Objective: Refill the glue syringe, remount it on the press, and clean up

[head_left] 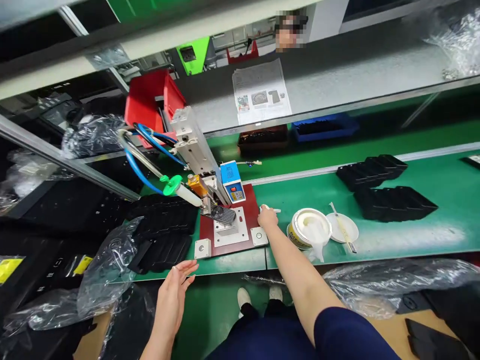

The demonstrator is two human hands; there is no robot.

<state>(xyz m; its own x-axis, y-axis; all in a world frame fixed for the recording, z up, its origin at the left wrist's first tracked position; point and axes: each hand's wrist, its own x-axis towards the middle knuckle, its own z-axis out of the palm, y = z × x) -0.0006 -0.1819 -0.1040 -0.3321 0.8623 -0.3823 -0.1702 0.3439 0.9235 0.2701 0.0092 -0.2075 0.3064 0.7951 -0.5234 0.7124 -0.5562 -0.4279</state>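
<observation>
My right hand (267, 218) reaches out over the green bench and is closed on a small white stick-like thing (273, 210) lying beside the red base plate (206, 231) of a dispensing machine (195, 145). A black part (223, 214) sits on the machine's white fixture under the nozzle. My left hand (175, 287) hovers open at the near bench edge, fingers stretched, holding nothing, just below a pile of black trays (162, 232).
An open tin of white paste (309, 229) with its lid (342, 227) and a spatula stands right of my hand. Black tray stacks (393, 202) lie farther right. Plastic bags (108, 270) crowd the left. A person stands behind the shelf with a paper sheet (260, 92).
</observation>
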